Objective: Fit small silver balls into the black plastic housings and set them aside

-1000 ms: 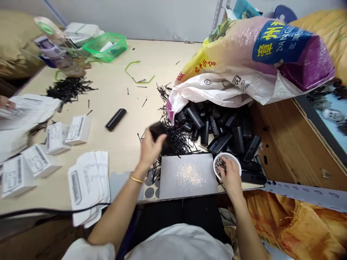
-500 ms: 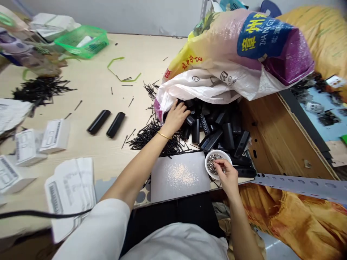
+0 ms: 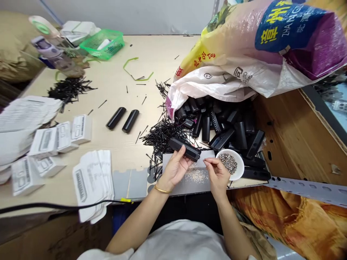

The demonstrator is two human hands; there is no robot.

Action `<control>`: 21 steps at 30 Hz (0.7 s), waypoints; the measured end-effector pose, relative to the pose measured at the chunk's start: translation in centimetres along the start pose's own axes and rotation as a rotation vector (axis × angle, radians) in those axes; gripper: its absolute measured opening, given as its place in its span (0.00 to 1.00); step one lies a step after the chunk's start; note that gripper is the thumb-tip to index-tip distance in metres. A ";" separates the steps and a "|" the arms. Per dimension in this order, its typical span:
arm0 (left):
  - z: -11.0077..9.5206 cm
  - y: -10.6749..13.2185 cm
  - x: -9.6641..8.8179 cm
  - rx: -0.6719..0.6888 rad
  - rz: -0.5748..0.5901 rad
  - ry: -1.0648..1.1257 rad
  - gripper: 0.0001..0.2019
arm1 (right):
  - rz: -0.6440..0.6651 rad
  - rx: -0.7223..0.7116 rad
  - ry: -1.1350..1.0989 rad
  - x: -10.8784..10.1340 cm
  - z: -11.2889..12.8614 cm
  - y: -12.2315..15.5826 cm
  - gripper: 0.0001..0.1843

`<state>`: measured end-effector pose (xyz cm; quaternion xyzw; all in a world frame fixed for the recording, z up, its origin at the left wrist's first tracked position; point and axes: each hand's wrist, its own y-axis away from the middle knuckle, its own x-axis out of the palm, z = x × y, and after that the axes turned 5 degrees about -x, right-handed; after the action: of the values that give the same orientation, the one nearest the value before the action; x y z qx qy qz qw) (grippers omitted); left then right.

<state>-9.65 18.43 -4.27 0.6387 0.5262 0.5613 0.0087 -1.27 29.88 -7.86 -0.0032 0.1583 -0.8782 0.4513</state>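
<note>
At the worktop's (image 3: 162,48) front edge, a person's left hand (image 3: 176,169) has a firm grip on a ridged black case (image 3: 184,149), held slightly tilted above a grey sheet (image 3: 177,190) sprinkled with pale grains (image 3: 197,176). The right hand (image 3: 219,177) is just beside the case's near end, its grip narrow, thumb and fingertips pinched together; anything between them is too small to make out. Next to that hand, near the front right corner, stands a white bowl (image 3: 241,170) of tiny metal pieces (image 3: 227,162). Towards the front left, fanned paper cards (image 3: 93,180) overhang the edge. Beyond the sheet spreads a pile of thin black sticks (image 3: 166,135), with two more cases (image 3: 130,121) lying to its left and a heap of them (image 3: 240,137) to its right. A printed plastic sack (image 3: 217,77) slumps over the heap. A green basket (image 3: 118,48) sits towards the far left corner.
</note>
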 end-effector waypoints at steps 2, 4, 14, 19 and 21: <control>0.1 0.2 -0.2 -0.031 0.006 0.029 0.10 | 0.001 -0.136 0.124 0.5 0.5 0.1 0.08; 0.2 0.4 -0.4 -0.036 0.019 0.031 0.11 | -0.007 -0.255 0.219 0.8 1.0 0.0 0.07; 0.6 0.8 -0.6 -0.011 0.016 -0.003 0.13 | 0.012 -0.406 0.302 1.1 1.5 -0.3 0.09; 1.0 0.8 -0.6 -0.076 -0.052 0.051 0.08 | -0.004 -0.373 0.239 1.5 1.4 -0.1 0.09; 1.1 0.9 -0.6 -0.075 -0.063 0.057 0.08 | -0.030 -0.392 0.220 2.0 1.4 0.1 0.08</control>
<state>-8.16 18.31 -4.59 0.6049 0.5246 0.5981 0.0352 -2.17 27.87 -6.78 0.0026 0.3741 -0.8324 0.4089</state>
